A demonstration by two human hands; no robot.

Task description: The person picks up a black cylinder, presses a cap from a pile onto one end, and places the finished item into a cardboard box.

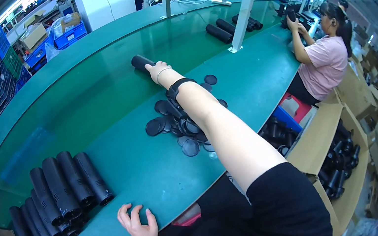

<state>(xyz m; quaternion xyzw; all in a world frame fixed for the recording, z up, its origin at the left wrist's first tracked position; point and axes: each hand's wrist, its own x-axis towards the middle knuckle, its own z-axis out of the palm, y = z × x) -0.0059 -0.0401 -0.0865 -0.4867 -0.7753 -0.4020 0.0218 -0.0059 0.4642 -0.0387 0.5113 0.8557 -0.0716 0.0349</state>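
Stretched far across the green bench, my right hand (159, 69) is closed around the near end of a black cylindrical tube (140, 62), which lies over the darker green strip. My left hand (139, 226) rests at the bench's near edge with fingers curled but apart, and nothing shows in it. To its left, several black tubes (56, 190) are stacked on their sides. Beneath my right forearm is a loose pile of round black discs (190, 147), partly hidden by the arm.
More black tubes (219, 33) lie farther along the strip, near a metal post (245, 8). A co-worker in a pink shirt (323, 68) sits at the right, holding a dark object. An open cardboard box (316, 139) with black parts stands below the bench edge.
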